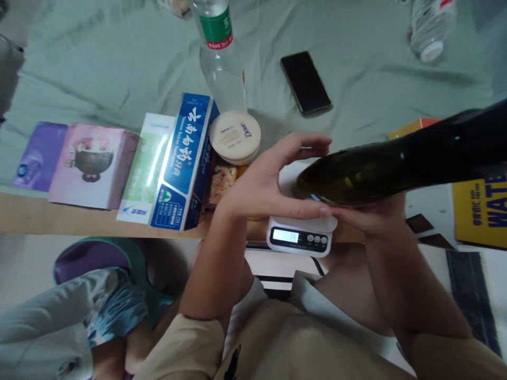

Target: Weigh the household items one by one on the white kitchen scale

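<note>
While the dark green bottle (pixel 396 166) lies nearly on its side over the scale (pixel 301 235), you support it from beneath with your right hand (pixel 368 214), whose fingers curl under the glass near its base. Your left hand (pixel 269 184) stands spread wide at the bottle's base end, thumb low and touching the right hand's fingers, the other fingers arched above the rim of the base; whether the palm touches the glass cannot be told. The bottle's neck runs up and away to the right of the scale. What is inside the dark glass cannot be made out.

The scale sits at the table's near edge, its display and three buttons facing you, and your left hand and the bottle cover most of its platform. Just left of the scale lies a small snack packet (pixel 222 182), with a round Dove tin (pixel 235 136), lid on, behind it. Further left of the scale stand a blue toothpaste box (pixel 182 161), a green-and-white box (pixel 146 166), a pink tissue pack (pixel 93 163) and a purple pack (pixel 39 155), side by side. Behind the scale a clear plastic bottle (pixel 219 58) stands on the green cloth (pixel 99 63), and a black phone (pixel 306 82) lies flat. Far back and right of the scale lies another clear bottle (pixel 430 26). To the right of the scale is a yellow box (pixel 481 211).
</note>
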`<state>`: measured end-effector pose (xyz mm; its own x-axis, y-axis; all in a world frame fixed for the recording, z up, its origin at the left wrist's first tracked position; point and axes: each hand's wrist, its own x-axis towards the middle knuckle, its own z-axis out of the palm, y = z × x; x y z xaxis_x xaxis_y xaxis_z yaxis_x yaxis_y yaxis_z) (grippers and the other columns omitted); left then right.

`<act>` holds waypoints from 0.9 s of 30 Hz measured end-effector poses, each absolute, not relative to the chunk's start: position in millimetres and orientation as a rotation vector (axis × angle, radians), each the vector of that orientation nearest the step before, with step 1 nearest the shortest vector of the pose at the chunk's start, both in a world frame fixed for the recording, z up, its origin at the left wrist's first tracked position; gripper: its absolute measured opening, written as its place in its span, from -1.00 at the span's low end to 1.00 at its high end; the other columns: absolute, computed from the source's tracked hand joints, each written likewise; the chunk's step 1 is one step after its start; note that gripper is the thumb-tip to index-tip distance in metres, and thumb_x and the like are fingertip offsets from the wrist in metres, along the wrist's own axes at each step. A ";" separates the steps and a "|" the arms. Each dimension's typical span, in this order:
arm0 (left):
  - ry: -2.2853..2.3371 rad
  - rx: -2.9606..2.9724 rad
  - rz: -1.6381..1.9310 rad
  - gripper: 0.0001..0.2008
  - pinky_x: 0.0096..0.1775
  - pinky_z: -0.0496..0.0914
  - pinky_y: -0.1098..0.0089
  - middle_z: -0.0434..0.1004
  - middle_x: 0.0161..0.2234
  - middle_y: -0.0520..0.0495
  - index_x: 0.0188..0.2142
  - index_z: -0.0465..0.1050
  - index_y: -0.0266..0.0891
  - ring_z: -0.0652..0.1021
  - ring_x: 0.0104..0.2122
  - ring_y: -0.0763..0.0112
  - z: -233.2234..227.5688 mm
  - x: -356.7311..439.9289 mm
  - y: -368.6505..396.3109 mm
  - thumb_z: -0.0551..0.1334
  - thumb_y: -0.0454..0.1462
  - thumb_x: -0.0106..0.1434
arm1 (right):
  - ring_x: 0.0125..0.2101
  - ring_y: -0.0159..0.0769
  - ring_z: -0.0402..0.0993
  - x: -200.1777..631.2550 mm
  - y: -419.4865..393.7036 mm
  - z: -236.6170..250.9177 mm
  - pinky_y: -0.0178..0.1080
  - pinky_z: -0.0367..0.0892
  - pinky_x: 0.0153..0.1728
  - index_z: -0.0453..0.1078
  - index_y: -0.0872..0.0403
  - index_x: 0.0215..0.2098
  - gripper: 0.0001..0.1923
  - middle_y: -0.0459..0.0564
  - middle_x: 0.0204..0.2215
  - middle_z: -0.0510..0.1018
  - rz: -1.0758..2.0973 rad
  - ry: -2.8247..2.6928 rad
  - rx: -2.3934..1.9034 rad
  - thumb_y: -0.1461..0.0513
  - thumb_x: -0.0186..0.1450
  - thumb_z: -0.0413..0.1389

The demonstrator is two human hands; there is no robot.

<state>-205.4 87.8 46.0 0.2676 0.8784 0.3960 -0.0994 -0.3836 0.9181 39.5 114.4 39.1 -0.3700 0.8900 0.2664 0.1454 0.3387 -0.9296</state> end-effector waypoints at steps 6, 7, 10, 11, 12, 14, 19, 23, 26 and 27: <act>0.801 1.497 1.372 -0.32 0.41 0.44 -0.03 0.54 0.26 -0.18 0.18 0.51 -0.10 0.56 0.30 -0.07 62.8 -210.7 86.1 0.45 0.19 0.23 | -0.16 -0.08 0.73 26.7 133.1 42.5 0.19 0.66 0.12 0.62 -0.21 -0.01 -0.35 -0.11 -0.15 0.72 0.762 -1.707 -0.776 -0.01 -0.05 0.61; 0.828 1.472 1.389 -0.35 0.40 0.44 -0.03 0.53 0.28 -0.19 0.19 0.51 -0.11 0.55 0.31 -0.10 65.1 -210.7 85.9 0.45 0.16 0.25 | -0.13 -0.12 0.72 19.8 144.5 44.5 0.18 0.61 0.20 0.60 -0.19 0.00 -0.34 -0.13 -0.15 0.70 0.696 -1.690 -0.725 -0.05 -0.04 0.60; 0.964 1.353 1.472 -0.34 0.43 0.38 -0.04 0.43 0.37 -0.20 0.25 0.46 -0.08 0.43 0.41 -0.14 68.3 -208.1 85.9 0.42 0.15 0.28 | 0.06 -0.14 0.65 -9.9 184.9 49.2 0.17 0.47 0.34 0.48 -0.13 0.08 -0.19 -0.13 -0.05 0.64 0.565 -1.625 -0.595 -0.20 -0.03 0.55; 1.014 1.298 1.514 -0.33 0.46 0.32 -0.05 0.38 0.41 -0.18 0.25 0.45 -0.06 0.36 0.46 -0.14 67.8 -206.5 86.2 0.40 0.18 0.29 | 0.09 -0.14 0.63 -22.0 197.5 49.8 0.15 0.49 0.31 0.44 -0.09 0.11 -0.14 -0.10 -0.02 0.62 0.581 -1.612 -0.590 -0.25 -0.02 0.52; 1.054 1.240 1.555 -0.32 0.49 0.26 -0.07 0.33 0.45 -0.16 0.25 0.45 -0.05 0.29 0.50 -0.14 66.8 -204.8 86.8 0.38 0.22 0.29 | 0.09 -0.14 0.62 -34.4 208.6 49.9 0.14 0.50 0.29 0.40 -0.06 0.13 -0.11 -0.06 0.01 0.60 0.631 -1.606 -0.628 -0.26 0.00 0.50; 1.097 1.105 1.611 -0.29 0.54 0.13 -0.10 0.26 0.49 -0.14 0.22 0.46 -0.03 0.20 0.55 -0.13 63.8 -201.4 88.5 0.32 0.31 0.29 | 0.05 -0.13 0.61 -58.3 225.3 48.6 0.12 0.51 0.25 0.37 -0.02 0.10 -0.13 -0.03 -0.01 0.58 0.715 -1.618 -0.736 -0.20 -0.01 0.53; 1.080 0.715 1.650 -0.17 0.60 -0.03 -0.10 0.23 0.52 -0.14 0.30 0.36 -0.04 0.15 0.58 -0.04 61.7 -197.7 91.8 0.20 0.41 0.29 | 0.12 -0.05 0.53 -97.8 247.9 41.0 0.13 0.46 0.28 0.28 -0.08 -0.04 -0.26 -0.06 -0.07 0.55 0.741 -1.770 -1.014 -0.02 -0.01 0.56; 1.047 0.515 1.719 -0.17 0.61 0.00 0.00 0.25 0.52 -0.14 0.28 0.34 -0.04 0.17 0.58 0.05 72.5 -200.6 91.0 0.19 0.41 0.28 | 0.13 0.01 0.50 -110.6 260.7 36.5 0.17 0.49 0.23 0.22 -0.09 -0.02 -0.22 -0.03 -0.07 0.55 0.811 -1.870 -1.188 -0.03 0.01 0.57; 1.019 0.447 1.740 -0.28 0.58 0.13 0.11 0.25 0.51 -0.10 0.24 0.35 -0.03 0.19 0.58 0.12 82.5 -203.8 91.8 0.19 0.34 0.32 | 0.07 -0.01 0.52 -115.7 263.6 34.1 0.19 0.50 0.22 0.21 -0.10 -0.02 -0.23 0.01 -0.04 0.57 0.839 -1.903 -1.171 -0.11 0.04 0.54; 1.035 0.424 1.747 -0.32 0.57 0.16 0.12 0.26 0.51 -0.08 0.22 0.36 -0.02 0.19 0.58 0.14 85.1 -204.4 92.7 0.18 0.32 0.34 | 0.06 -0.02 0.53 -117.2 262.6 33.3 0.18 0.50 0.22 0.21 -0.11 -0.02 -0.23 0.02 -0.03 0.57 0.835 -1.907 -1.157 -0.13 0.06 0.53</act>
